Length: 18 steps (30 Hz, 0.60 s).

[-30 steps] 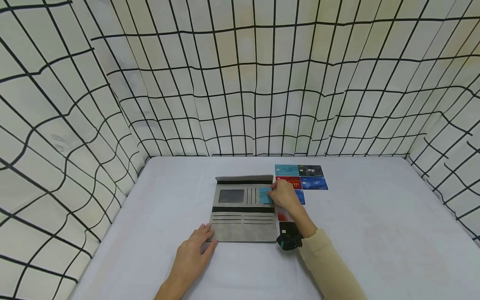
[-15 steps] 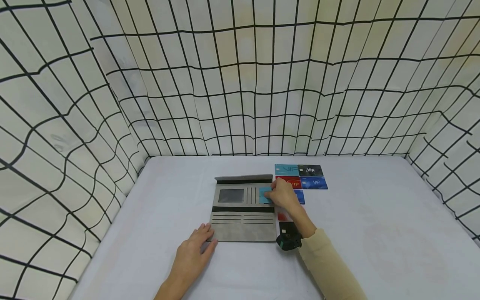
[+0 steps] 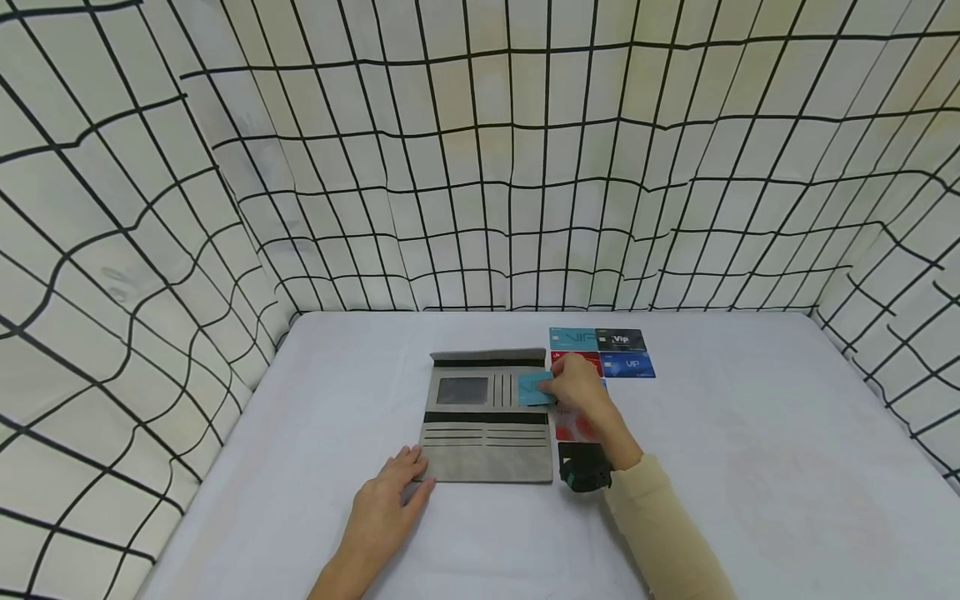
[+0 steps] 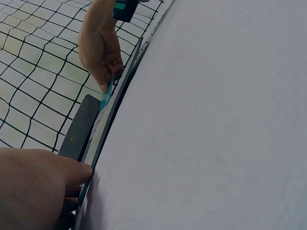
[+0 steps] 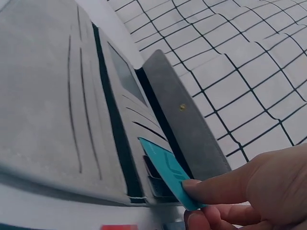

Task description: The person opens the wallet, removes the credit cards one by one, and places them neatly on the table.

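A grey wallet (image 3: 487, 464) lies unfolded on the white table, showing rows of card slots and a clear window. My right hand (image 3: 582, 392) pinches a teal card (image 3: 532, 389) by its right edge between thumb and fingers, over the wallet's upper right slots. In the right wrist view the teal card (image 5: 165, 165) slants across the slots beside the snap flap (image 5: 184, 115); whether its far edge sits inside a slot I cannot tell. My left hand (image 3: 385, 506) rests with extended fingers at the wallet's lower left corner, thumb touching its edge in the left wrist view.
Right of the wallet lie several cards: another teal one (image 3: 572, 338), a black one (image 3: 621, 340), a blue one (image 3: 628, 365) and red ones, partly covered by my right hand. A black wrist device (image 3: 585, 469) hangs over a dark card. Black-lined netting (image 3: 510, 167) surrounds the table.
My right hand has drawn slightly to the right with the teal card, and more of that card shows. My left hand and the wallet stay put.
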Tool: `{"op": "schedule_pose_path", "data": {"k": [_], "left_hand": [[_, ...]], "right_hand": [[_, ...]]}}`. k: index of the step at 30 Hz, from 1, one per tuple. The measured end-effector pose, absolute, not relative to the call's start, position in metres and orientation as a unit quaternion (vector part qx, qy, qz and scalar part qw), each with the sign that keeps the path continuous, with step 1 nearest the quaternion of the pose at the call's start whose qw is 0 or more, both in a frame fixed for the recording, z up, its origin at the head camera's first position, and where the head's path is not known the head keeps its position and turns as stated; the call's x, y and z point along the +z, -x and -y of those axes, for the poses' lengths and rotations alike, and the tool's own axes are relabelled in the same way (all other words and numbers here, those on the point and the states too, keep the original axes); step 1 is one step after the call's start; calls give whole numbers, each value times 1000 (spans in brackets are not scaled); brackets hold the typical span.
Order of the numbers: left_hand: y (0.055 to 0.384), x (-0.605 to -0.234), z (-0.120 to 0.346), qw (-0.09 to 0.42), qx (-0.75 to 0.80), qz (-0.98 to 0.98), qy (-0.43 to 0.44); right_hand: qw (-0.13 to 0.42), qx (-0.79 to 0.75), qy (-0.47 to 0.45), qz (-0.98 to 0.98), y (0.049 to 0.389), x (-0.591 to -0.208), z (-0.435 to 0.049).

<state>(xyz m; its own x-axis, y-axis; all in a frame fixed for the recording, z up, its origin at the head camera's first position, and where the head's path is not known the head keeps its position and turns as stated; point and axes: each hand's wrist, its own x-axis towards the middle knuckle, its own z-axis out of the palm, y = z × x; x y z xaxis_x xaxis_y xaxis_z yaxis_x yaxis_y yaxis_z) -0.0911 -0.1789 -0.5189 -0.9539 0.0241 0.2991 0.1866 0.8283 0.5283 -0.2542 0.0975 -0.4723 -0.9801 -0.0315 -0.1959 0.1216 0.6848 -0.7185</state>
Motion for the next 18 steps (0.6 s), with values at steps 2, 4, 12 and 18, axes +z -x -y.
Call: {"op": "schedule_pose_path", "data": {"k": [2,4,12,18], "left_hand": [[91,-519,179,145,-288,945,56],[91,-519,180,148,-287,945,56],[91,-520,180,138,-294,945,50],[90,-519,180,140,-294,944,53]], "right_hand": [[104,-398,-27,-911,256,-471,-101],[111,-404,-27,-908,257,-469,-105],[115,-409,-20,-905,258,-464,-120],[120,-418,-22,-900,258,-457,-128]]}}
